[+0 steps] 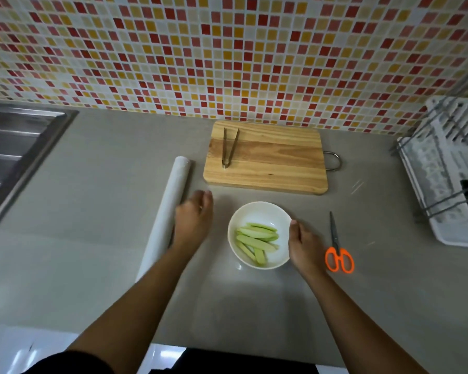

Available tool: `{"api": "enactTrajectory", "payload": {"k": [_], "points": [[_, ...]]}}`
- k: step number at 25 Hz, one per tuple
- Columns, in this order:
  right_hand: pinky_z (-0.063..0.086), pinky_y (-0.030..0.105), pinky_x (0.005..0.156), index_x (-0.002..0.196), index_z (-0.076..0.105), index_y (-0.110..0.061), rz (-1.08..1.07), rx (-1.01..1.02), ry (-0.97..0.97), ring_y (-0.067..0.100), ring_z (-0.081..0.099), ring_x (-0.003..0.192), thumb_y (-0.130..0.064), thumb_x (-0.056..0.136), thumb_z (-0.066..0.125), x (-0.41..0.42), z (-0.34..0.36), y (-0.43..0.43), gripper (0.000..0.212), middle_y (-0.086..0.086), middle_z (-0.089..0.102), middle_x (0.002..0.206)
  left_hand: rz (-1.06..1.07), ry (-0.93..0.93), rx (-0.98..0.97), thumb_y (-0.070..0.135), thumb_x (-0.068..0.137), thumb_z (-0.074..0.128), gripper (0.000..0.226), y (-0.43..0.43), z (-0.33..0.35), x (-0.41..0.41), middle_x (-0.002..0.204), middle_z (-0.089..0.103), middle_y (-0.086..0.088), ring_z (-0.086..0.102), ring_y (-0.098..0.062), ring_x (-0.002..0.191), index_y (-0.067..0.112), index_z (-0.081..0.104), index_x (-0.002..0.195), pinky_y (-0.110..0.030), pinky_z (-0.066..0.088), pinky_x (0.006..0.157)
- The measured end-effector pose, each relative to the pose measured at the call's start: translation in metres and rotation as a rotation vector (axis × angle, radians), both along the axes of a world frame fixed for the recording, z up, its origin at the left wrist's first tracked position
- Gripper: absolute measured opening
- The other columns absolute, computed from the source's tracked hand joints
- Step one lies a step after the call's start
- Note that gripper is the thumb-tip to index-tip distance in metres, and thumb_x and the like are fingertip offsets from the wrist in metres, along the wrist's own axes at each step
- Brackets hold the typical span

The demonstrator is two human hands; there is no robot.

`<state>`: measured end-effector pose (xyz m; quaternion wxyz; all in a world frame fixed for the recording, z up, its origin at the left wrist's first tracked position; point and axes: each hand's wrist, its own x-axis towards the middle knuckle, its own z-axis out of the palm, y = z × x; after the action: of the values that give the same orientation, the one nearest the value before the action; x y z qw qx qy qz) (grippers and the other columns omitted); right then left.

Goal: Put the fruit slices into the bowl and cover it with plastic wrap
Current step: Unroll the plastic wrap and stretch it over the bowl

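Note:
A white bowl [278, 211] stands on the grey counter and holds several pale green fruit slices [256, 242]. My right hand [305, 247] is cupped against the bowl's right side, thumb on the rim. A long roll of plastic wrap [168, 211] lies to the left of the bowl, pointing away from me. My left hand [193, 222] lies palm down between the roll and the bowl, touching the roll's right side, its fingers close together. Faint glints near those fingertips and around the bowl hint at clear film, though its outline stays unclear.
A wooden cutting board [270, 163] with metal tongs [229, 148] lies behind the bowl. Orange-handled scissors [338, 252] lie just right of my right hand. A steel sink [14, 147] is at far left, a white dish rack [451, 171] at far right.

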<state>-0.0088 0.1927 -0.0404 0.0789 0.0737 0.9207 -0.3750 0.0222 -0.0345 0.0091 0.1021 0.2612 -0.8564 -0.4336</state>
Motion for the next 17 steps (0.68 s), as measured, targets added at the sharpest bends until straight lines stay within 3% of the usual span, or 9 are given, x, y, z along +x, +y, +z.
{"api": "enactTrajectory", "payload": {"k": [2, 3, 6, 8, 10, 13, 17], "points": [[0.041, 0.038, 0.08, 0.104, 0.064, -0.004, 0.006, 0.029, 0.014, 0.041, 0.059, 0.1, -0.035, 0.098, 0.029, -0.001, -0.001, 0.001, 0.047, 0.025, 0.067, 0.103, 0.142, 0.017, -0.162, 0.022, 0.096, 0.042, 0.03, -0.048, 0.001, -0.007, 0.081, 0.066, -0.019, 0.057, -0.032, 0.072, 0.002, 0.061, 0.083, -0.029, 0.032, 0.061], [0.041, 0.039, 0.08, 0.104, 0.064, -0.004, 0.008, 0.037, 0.019, 0.042, 0.059, 0.1, -0.035, 0.098, 0.029, -0.001, -0.001, 0.0, 0.047, 0.027, 0.066, 0.104, 0.19, -0.042, -0.177, 0.019, 0.096, 0.04, 0.03, -0.074, -0.002, -0.009, 0.088, 0.066, -0.021, 0.058, -0.035, 0.08, 0.001, 0.062, 0.088, -0.029, 0.033, 0.064], [0.041, 0.041, 0.086, 0.109, 0.062, -0.007, 0.003, 0.04, 0.007, 0.042, 0.057, 0.104, -0.036, 0.098, 0.028, -0.001, -0.001, -0.001, 0.045, 0.025, 0.065, 0.11, 0.155, -0.348, 0.067, 0.029, 0.098, 0.036, 0.039, -0.119, -0.02, -0.007, 0.104, 0.065, -0.023, 0.059, -0.038, 0.097, 0.001, 0.062, 0.097, -0.038, 0.046, 0.084], [0.042, 0.042, 0.091, 0.123, 0.055, -0.018, 0.0, 0.009, -0.027, 0.041, 0.056, 0.108, -0.039, 0.097, 0.028, -0.001, 0.002, -0.001, 0.043, 0.021, 0.064, 0.117, 0.023, -0.451, 0.126, 0.042, 0.097, 0.039, 0.043, -0.119, -0.029, -0.005, 0.101, 0.064, -0.016, 0.058, -0.033, 0.092, 0.007, 0.065, 0.093, -0.035, 0.044, 0.082], [0.042, 0.042, 0.091, 0.136, 0.041, -0.028, -0.007, -0.046, -0.069, 0.04, 0.055, 0.111, -0.043, 0.096, 0.031, -0.001, 0.006, 0.002, 0.043, 0.018, 0.062, 0.123, -0.028, -0.457, 0.1, 0.049, 0.092, 0.046, 0.042, -0.113, -0.034, -0.006, 0.099, 0.062, -0.008, 0.058, -0.029, 0.093, 0.012, 0.066, 0.097, -0.032, 0.041, 0.079], [0.04, 0.04, 0.088, 0.143, 0.029, -0.026, -0.023, -0.065, -0.104, 0.04, 0.054, 0.114, -0.047, 0.094, 0.035, -0.002, 0.015, 0.006, 0.053, 0.017, 0.061, 0.125, 0.029, -0.421, 0.162, 0.05, 0.085, 0.059, 0.049, -0.107, -0.034, -0.01, 0.106, 0.058, -0.006, 0.058, -0.03, 0.103, 0.011, 0.059, 0.114, -0.036, 0.048, 0.084], [0.035, 0.033, 0.096, 0.137, 0.039, -0.011, -0.108, -0.212, 0.116, 0.03, 0.05, 0.123, -0.033, 0.096, 0.042, -0.016, 0.039, 0.004, 0.047, 0.014, 0.056, 0.132, 0.104, -0.388, 0.268, 0.043, 0.083, 0.066, 0.053, -0.1, -0.02, -0.021, 0.117, 0.055, -0.014, 0.057, -0.031, 0.103, 0.007, 0.047, 0.117, -0.039, 0.049, 0.08]]}}
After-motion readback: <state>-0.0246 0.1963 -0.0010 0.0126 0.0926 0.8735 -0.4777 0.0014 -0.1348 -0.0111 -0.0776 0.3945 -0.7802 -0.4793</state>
